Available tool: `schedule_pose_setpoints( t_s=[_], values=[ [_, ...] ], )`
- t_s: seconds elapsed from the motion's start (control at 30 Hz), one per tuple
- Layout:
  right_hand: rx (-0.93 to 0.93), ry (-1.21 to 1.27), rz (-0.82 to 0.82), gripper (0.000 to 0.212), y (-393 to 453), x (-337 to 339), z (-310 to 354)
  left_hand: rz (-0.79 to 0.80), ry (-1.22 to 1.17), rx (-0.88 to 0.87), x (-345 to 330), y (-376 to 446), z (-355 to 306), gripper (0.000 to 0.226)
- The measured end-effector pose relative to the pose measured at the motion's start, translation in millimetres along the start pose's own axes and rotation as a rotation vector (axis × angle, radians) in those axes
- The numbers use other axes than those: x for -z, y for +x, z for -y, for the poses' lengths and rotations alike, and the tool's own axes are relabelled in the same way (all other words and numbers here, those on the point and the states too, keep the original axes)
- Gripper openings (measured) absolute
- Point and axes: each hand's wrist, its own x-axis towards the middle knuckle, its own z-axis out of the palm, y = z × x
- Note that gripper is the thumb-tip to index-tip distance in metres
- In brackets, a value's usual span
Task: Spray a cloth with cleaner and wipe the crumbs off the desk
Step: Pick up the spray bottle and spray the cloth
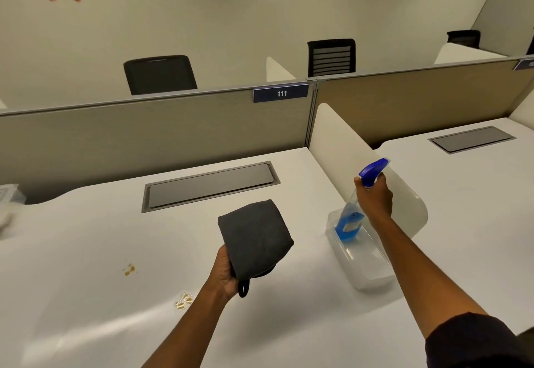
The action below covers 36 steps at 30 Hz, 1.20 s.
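Note:
My left hand point(226, 273) holds a folded dark grey cloth point(255, 237) up above the white desk point(86, 252), with a small black loop hanging from the cloth's lower corner. My right hand point(374, 197) grips the neck of a spray bottle point(351, 223) with a blue trigger head and blue liquid. The bottle is tilted, its base inside a clear plastic bin point(365, 263) at the desk's right side. Two small patches of yellowish crumbs lie on the desk: one point(129, 269) to the left, one point(183, 300) close to my left forearm.
A grey cable hatch point(209, 185) is set into the desk behind the cloth. A white rounded divider point(341, 142) separates this desk from the one on the right. A beige partition with a "111" label point(281, 93) runs along the back. Black chairs stand beyond it.

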Motion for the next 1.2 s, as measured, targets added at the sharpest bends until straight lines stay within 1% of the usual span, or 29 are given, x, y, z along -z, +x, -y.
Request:
schedule_pose_setpoints(
  t_s=[0.1, 0.23, 0.43, 0.53, 0.67, 0.7, 0.77, 0.83, 0.9, 1.03, 1.2],
  values=[
    [0.084, -0.017, -0.032, 0.058, -1, 5, 12, -0.011, 0.014, -0.018, 4, -4, -11, 0.016],
    [0.24, -0.049, -0.09, 0.055, -3, 13, 45, -0.012, 0.034, -0.051, 12, -10, -31, 0.018],
    [0.422, -0.033, -0.023, 0.053, -30, 15, 102, 0.02, 0.031, -0.12, 25, -21, -61, 0.018],
    [0.495, 0.062, 0.112, 0.052, -62, 8, 128, 0.025, 0.025, -0.159, 31, -29, -76, 0.017],
    [0.557, 0.257, 0.444, 0.053, -119, -4, 154, -0.012, 0.034, -0.228, 43, -36, -98, 0.019],
    [0.568, 0.291, 0.534, 0.049, -135, -8, 158, -0.007, 0.038, -0.241, 45, -39, -104, 0.018],
    [0.586, 0.365, 0.695, 0.033, -166, -17, 161, 0.001, 0.045, -0.254, 49, -44, -113, 0.018],
    [0.587, 0.412, 0.799, 0.028, -196, -27, 158, 0.0, 0.051, -0.261, 55, -48, -121, 0.023],
    [0.575, 0.422, 0.873, 0.034, -227, -38, 154, 0.006, 0.06, -0.267, 60, -54, -128, 0.016],
    [0.556, 0.367, 0.931, 0.058, -278, -56, 143, 0.024, 0.07, -0.287, 68, -61, -136, 0.025],
    [0.55, 0.301, 0.973, 0.07, -321, -72, 121, -0.01, 0.071, -0.303, 79, -69, -147, 0.028]
  ],
)
